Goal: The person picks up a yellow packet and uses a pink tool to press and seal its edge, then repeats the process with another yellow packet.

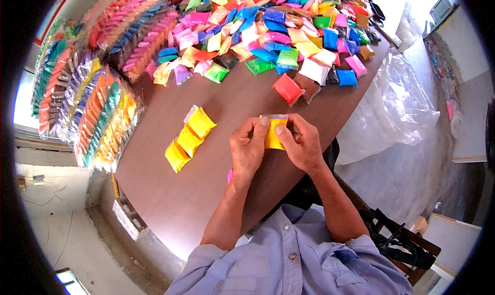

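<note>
Between my two hands is a small yellow packet (275, 139) with a clear strip along its top edge. My left hand (248, 143) pinches its left side, thumb at the top corner. On the other side my right hand (301, 143) grips it, the thumb lying on the yellow face. To the left, several yellow packets (190, 139) lie overlapping in a slanted row on the brown table (216, 192). Something pink (230, 176) peeks out beside my left wrist, mostly hidden.
A large heap of coloured packets (268, 37) covers the table's far side; a red packet (289, 89) lies at its near edge. Clear bags of packed rows (105, 125) stand at the left. A big clear plastic bag (392, 109) hangs by the right edge, near a chair (407, 243).
</note>
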Demonstrator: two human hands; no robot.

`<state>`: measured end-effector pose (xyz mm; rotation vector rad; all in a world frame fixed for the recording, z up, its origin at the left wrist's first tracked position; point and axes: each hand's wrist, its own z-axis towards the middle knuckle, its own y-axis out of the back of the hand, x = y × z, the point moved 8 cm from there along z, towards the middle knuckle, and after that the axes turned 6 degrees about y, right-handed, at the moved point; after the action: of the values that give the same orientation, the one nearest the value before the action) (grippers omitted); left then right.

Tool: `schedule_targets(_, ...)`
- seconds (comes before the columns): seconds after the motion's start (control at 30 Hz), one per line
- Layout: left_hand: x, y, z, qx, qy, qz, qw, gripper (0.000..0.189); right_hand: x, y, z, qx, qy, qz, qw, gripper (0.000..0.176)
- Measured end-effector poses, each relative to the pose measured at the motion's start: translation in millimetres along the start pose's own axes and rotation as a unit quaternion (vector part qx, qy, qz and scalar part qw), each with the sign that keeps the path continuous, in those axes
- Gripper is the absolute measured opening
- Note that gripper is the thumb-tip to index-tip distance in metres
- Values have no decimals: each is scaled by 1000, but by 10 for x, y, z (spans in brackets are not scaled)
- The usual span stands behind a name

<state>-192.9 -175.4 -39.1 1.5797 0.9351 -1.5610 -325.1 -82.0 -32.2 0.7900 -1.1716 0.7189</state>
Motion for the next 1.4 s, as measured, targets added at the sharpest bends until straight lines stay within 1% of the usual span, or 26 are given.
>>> schedule_targets(0.03, 5, 8, 4, -3, 4, -15, 1000, 21, -16, -13, 0, 17, -9, -27, 999, 18)
schedule_targets(0.07, 0, 6, 10, -3, 5, -14, 1000, 21, -43, -13, -5, 16, -10, -27, 999, 18)
schedule_targets(0.13, -20, -11, 20, -5, 5, 44, 999, 20, -102, 7, -17, -14, 9, 37, 999, 17)
schedule_targets(0.17, -35, -21, 12, -6, 5, 44, 999, 20, -122, -2, -21, -13, 8, 37, 999, 17)
schedule_targets(0.23, -69, -92, -4, 23, 9, 36, 999, 22, -130, 56, -26, -54, 20, 40, 998, 18)
schedule_targets(0.27, -92, -88, -10, 23, 9, 36, 999, 22, -136, 53, -26, -54, 20, 40, 998, 18)
schedule_targets(0.33, -142, -135, -30, 61, -6, 87, 994, 23, -140, 78, -28, -77, 26, 87, 993, 19)
schedule_targets(0.37, -123, -124, -26, 61, -6, 87, 994, 23, -127, 85, -26, -77, 25, 87, 993, 19)
schedule_targets(0.43, -76, -110, -9, 59, -10, 101, 993, 22, -103, 69, -14, -46, 8, 64, 997, 23)
schedule_targets(0.47, -76, -106, -7, 59, -10, 101, 993, 22, -93, 67, -8, -46, 7, 64, 997, 23)
schedule_targets(0.53, -68, -67, 2, 43, 1, 80, 996, 21, -38, 35, 9, -29, 30, 9, 999, 26)
schedule_targets(0.67, -58, -45, -2, 37, 7, 99, 994, 19, -23, 21, 11, -9, 17, -13, 1000, 28)
schedule_targets(0.73, -97, -77, -4, 40, -11, 101, 994, 19, -75, 32, -8, -19, 3, 16, 1000, 26)
schedule_targets(0.77, -115, -98, -12, 40, -11, 101, 994, 19, -90, 33, -13, -18, 3, 16, 1000, 26)
schedule_targets(0.83, -158, -167, -35, 62, -4, 74, 995, 21, -132, 74, -25, -51, -6, 73, 996, 24)
schedule_targets(0.93, -222, -197, -43, 77, -11, 78, 994, 22, -100, 98, -24, -71, -15, 93, 993, 22)
schedule_targets(1.07, -204, -159, -31, 85, -29, 102, 991, 18, -132, 92, -24, -58, -27, 96, 993, 25)
schedule_targets(1.13, -52, -107, -12, 76, 12, 95, 993, 20, -138, 48, -4, -36, -19, 64, 997, 28)
schedule_targets(1.27, 26, -78, -3, 69, 21, 74, 995, 18, -67, 38, 2, -26, -12, 56, 998, 30)
schedule_targets(1.33, -68, -111, -5, 60, -20, 94, 994, 15, -125, 67, -15, -36, -28, 100, 994, 28)
schedule_targets(1.4, -123, -163, -21, 65, -13, 82, 994, 16, -119, 88, -16, -48, -16, 105, 993, 28)
